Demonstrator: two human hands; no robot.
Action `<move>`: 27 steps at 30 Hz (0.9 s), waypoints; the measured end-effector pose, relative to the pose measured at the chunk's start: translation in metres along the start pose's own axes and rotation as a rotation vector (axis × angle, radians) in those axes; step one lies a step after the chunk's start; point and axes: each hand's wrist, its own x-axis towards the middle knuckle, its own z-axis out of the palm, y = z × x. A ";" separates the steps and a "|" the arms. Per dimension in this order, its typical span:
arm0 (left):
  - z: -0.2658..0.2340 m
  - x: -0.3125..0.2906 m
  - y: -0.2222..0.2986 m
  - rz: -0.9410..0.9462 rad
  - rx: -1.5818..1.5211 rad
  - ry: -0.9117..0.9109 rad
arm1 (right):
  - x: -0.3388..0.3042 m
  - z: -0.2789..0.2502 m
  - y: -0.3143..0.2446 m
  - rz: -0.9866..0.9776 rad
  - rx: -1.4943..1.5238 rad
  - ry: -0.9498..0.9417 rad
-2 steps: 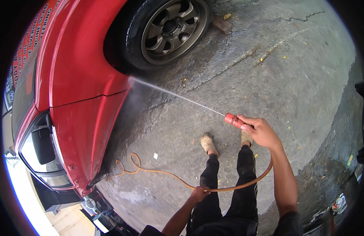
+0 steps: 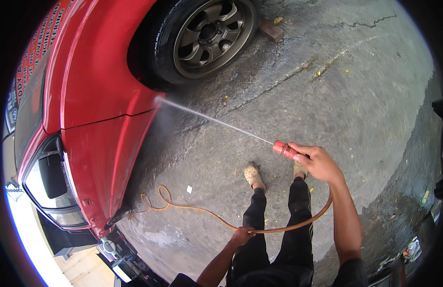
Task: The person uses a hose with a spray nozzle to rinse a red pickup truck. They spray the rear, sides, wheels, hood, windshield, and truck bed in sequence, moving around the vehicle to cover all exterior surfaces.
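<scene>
Nozzle point(image 2: 284, 149) dipped slightly in view; long axis slants up-left, tip toward red car point(image 2: 97, 71). Right hand point(image 2: 319, 162) fingers wrap it; left hand point(image 2: 241, 235) fingers grip hose point(image 2: 274, 230).

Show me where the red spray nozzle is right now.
In the head view, the red spray nozzle is right of centre, in the person's right hand, pictured just above the beige clogs. Its water jet reaches left to the red car.
</scene>
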 end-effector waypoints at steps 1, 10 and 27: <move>0.000 -0.001 0.000 -0.016 0.044 -0.002 | -0.003 0.001 -0.002 0.005 0.011 -0.037; -0.011 0.005 -0.007 0.046 0.053 0.007 | -0.011 0.011 -0.020 -0.014 0.047 -0.007; -0.018 0.008 -0.017 -0.002 0.161 -0.040 | -0.039 0.018 -0.036 0.062 0.204 0.081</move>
